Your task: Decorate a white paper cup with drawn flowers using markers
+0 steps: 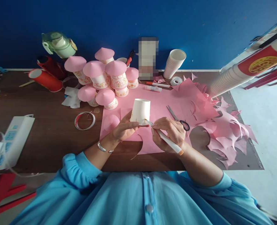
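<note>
A white paper cup (141, 110) is held upside down, its wide rim low, with a few small marks drawn near that rim. My left hand (125, 127) grips it from the left side, thumb along the rim. In my right hand (168, 132) is a white marker (170, 142) with an orange end; its tip meets the cup near the drawn marks. Pink paper (152, 140) lies beneath both hands. Beyond them to the left stand several decorated cups with pink cone tops (116, 67).
Scissors (175, 116) lie right of the cup, near pink scraps (229, 131). A tape roll (84, 121) and a power strip (15, 140) are on the left. Behind stand stacked cups (174, 64), a green-lidded bottle (60, 45) and red cups (46, 80). A long cup stack (229, 76) leans at right.
</note>
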### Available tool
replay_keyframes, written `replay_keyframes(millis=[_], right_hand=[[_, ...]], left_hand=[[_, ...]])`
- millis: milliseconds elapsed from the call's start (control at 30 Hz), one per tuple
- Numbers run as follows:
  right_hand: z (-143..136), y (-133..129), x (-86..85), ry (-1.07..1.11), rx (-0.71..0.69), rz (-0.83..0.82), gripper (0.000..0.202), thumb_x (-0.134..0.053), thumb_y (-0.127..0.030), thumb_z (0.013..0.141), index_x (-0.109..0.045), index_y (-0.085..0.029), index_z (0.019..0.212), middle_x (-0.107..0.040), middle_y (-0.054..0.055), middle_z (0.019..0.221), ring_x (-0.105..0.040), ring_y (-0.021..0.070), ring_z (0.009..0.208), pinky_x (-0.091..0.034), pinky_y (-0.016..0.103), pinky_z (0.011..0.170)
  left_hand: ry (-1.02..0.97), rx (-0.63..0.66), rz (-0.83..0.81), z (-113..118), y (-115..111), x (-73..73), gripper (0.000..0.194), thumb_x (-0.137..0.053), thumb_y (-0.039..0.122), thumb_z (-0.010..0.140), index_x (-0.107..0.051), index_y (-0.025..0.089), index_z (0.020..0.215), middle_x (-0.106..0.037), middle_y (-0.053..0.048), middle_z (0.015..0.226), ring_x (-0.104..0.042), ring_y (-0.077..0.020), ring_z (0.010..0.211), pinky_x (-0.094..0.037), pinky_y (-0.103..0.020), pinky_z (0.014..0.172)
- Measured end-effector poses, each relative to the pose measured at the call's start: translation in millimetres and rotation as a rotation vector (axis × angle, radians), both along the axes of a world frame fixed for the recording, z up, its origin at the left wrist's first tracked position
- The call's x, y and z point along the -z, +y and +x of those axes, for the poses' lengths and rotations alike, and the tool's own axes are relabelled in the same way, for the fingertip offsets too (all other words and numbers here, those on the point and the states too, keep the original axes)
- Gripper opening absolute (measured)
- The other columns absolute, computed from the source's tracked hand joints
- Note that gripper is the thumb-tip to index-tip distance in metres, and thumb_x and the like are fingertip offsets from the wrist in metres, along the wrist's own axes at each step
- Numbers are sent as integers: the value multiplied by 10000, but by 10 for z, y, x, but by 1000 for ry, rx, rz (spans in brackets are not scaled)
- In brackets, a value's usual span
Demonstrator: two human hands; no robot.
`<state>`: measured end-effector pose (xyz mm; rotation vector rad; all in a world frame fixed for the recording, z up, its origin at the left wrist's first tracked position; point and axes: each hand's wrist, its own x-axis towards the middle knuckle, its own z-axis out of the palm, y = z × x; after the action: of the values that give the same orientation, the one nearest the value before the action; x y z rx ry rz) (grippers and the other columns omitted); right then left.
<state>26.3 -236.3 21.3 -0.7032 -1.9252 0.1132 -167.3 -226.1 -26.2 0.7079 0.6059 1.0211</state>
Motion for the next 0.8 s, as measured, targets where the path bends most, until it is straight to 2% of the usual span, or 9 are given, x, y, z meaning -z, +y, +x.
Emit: replay_keyframes(millis=[167,367,533,800], right_hand=[[-6,4,-3,2,-6,4,201,-614,-53,869,-598,-218,981,-682,-11,735,-676,131,595,-544,228,541],[-11,4,-5,5,2,7,204,-615,-38,861,-593,-212,965,-673,-9,718,-673,130,583,-539,227,537],[-7,3,-3,-1,34,5,216,-607,-45,858,-584,-230,966,-674,-21,723,-676,126,590,-541,224,538],[8,-16,2,-21,32,-23,227,-614,-22,835,-577,-218,943,-670,-18,709,-675,127,603,-540,230,557]], left_hand=[[8,4,-6,-3,-1,-2,406,-849,267,726,-723,231,1112,-776,-44,1034,-716,-275,1102,-560,-421,971],[-8,30,4,-3,-6,-14,387,-841,278,737,-726,216,1101,-778,-50,1037,-724,-265,1087,-563,-397,960],[1,33,-4,-11,-8,17,404,-843,282,731,-723,221,1112,-778,-64,1029,-713,-308,1141,-555,-471,1020],[-35,17,-13,-19,6,48,474,-868,288,725,-711,230,1169,-784,-53,1016,-743,-294,1074,-587,-469,990]])
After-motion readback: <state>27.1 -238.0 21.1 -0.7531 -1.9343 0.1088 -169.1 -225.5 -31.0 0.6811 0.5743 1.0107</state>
